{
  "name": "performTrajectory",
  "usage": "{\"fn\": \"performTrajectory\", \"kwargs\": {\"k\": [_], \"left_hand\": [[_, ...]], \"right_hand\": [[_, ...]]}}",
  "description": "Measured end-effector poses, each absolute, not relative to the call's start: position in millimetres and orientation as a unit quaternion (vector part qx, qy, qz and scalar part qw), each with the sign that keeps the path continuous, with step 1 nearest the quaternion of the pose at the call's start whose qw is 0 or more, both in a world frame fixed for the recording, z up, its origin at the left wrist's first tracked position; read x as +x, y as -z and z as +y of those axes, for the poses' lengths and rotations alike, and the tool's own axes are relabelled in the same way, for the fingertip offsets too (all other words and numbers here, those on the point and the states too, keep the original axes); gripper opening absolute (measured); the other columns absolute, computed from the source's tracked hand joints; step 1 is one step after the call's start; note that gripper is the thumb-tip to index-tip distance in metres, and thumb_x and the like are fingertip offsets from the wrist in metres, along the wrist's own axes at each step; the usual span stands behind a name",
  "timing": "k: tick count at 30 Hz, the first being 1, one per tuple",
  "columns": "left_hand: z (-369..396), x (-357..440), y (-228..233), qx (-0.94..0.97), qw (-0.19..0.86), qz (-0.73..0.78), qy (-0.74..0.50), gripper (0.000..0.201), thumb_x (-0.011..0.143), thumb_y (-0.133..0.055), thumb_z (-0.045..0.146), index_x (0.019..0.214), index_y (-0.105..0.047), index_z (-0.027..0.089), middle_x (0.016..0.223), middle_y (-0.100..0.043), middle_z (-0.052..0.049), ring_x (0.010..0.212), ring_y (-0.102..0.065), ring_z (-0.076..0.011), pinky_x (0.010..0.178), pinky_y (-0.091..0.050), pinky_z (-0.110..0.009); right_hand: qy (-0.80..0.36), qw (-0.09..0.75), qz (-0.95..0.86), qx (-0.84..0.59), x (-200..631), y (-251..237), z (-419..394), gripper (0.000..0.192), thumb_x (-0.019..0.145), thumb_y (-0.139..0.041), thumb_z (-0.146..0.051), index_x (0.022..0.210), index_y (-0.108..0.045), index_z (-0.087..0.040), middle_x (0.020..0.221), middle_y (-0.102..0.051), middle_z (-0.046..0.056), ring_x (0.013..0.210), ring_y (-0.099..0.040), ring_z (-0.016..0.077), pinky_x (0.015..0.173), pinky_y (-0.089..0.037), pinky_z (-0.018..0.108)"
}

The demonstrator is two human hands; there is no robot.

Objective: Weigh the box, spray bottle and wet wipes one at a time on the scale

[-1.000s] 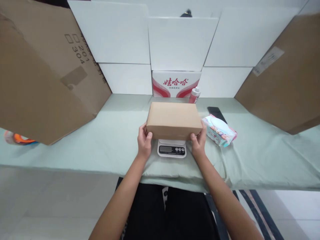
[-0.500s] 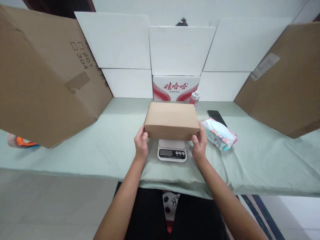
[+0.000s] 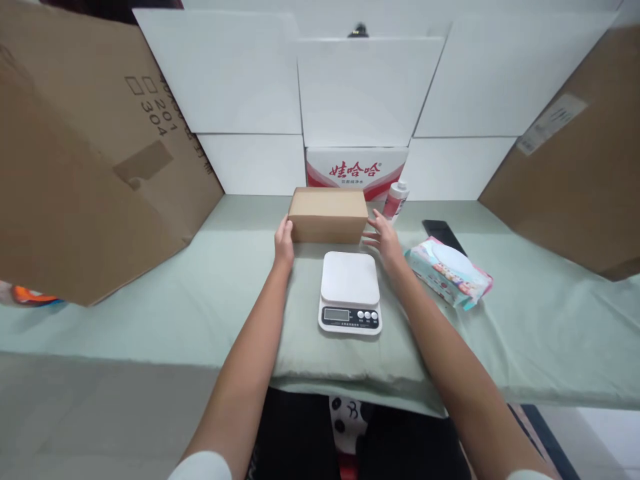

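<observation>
A closed brown cardboard box (image 3: 329,219) rests on the green cloth, behind the white kitchen scale (image 3: 350,280). Against the box's left end lies my left hand (image 3: 285,244), fingers stretched along its side. My right hand (image 3: 383,237) is beside the right end with its fingers spread, and a small gap shows between most of them and the box. Nothing sits on the scale's white platform; its display and several buttons face me.
A bottle (image 3: 395,201) with pink contents stands behind my right hand. To the right lie a tissue pack (image 3: 449,272) and a black phone (image 3: 444,237). Large cardboard sheets (image 3: 100,153) flank the table, and white panels with a printed carton (image 3: 356,168) line the back.
The box has moved back off the scale onto the cloth, uncovering the platform. My right hand has loosened from the box and spread its fingers. The camera view shifted slightly.
</observation>
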State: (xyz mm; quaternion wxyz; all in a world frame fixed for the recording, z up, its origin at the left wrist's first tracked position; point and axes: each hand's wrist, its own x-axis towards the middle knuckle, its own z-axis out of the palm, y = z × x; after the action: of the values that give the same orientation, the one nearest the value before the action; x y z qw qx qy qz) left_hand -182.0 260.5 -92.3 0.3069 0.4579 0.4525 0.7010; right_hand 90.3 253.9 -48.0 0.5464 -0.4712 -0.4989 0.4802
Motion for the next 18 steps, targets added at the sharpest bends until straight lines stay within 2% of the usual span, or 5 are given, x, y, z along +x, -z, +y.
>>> {"fn": "performTrajectory", "kwargs": {"k": [4,7,11,15,18], "left_hand": [[233.6,-176.3,87.9,0.455,0.190,0.498,-0.713,0.046,0.098,-0.055,0.051,0.131,-0.065,0.021,0.146,-0.066,-0.013,0.139,-0.060,-0.0246,0.116,-0.050,-0.037],[220.4,-169.3,81.2,0.480,0.089,0.549,-0.679,0.032,0.097,-0.054,0.042,0.115,-0.069,0.020,0.120,-0.074,-0.011,0.115,-0.068,-0.0233,0.094,-0.057,-0.034],[224.0,-161.3,81.5,0.567,0.113,0.552,-0.601,0.024,0.096,-0.054,0.037,0.101,-0.070,0.020,0.101,-0.076,-0.008,0.094,-0.071,-0.0211,0.084,-0.057,-0.034],[237.6,-158.0,85.6,0.646,0.175,0.518,-0.532,0.031,0.097,-0.054,0.037,0.116,-0.072,0.020,0.132,-0.075,-0.012,0.124,-0.070,-0.0257,0.104,-0.057,-0.040],[243.0,-157.9,87.0,0.669,0.218,0.529,-0.473,0.037,0.098,-0.055,0.039,0.126,-0.071,0.021,0.158,-0.059,-0.012,0.147,-0.056,-0.0289,0.121,-0.048,-0.047]], "right_hand": [[-0.441,0.587,-0.507,-0.451,103.3,56.1,245.8,0.051,0.086,-0.062,-0.065,0.120,-0.071,-0.028,0.116,-0.073,0.007,0.089,-0.069,0.0180,0.066,-0.057,0.027],[-0.447,0.562,-0.541,-0.438,103.5,60.4,244.5,0.052,0.084,-0.063,-0.072,0.101,-0.073,-0.024,0.097,-0.075,0.008,0.082,-0.068,0.0184,0.064,-0.054,0.027],[-0.470,0.535,-0.550,-0.436,99.2,65.2,250.9,0.059,0.081,-0.063,-0.078,0.102,-0.074,-0.024,0.111,-0.078,0.011,0.093,-0.073,0.0231,0.068,-0.057,0.031],[-0.498,0.519,-0.542,-0.434,98.5,68.6,257.5,0.063,0.081,-0.062,-0.080,0.111,-0.076,-0.026,0.139,-0.072,0.009,0.112,-0.073,0.0276,0.076,-0.060,0.034],[-0.447,0.557,-0.555,-0.427,100.4,67.5,255.8,0.052,0.087,-0.059,-0.071,0.108,-0.075,-0.025,0.130,-0.075,0.010,0.105,-0.074,0.0264,0.079,-0.059,0.036]]}}
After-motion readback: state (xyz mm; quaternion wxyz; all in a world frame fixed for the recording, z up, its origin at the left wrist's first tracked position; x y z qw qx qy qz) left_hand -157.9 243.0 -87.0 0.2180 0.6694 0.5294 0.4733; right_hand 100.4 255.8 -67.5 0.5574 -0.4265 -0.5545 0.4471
